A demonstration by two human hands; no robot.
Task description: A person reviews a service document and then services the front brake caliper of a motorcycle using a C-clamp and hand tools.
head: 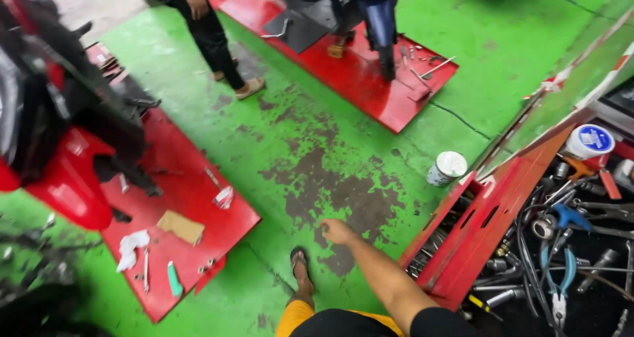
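One hand in my view, the left by its reach; fingers curled to a loose fist, grasping nothing, hanging over worn green floor. The right is out of frame. Nearest, at three o'clock, the red toolbox lies open, tools within reach. A tub sits at one o'clock.

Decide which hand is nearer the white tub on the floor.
Right. The right hand hangs lower left of the white tub, apart; the left hand is unseen.
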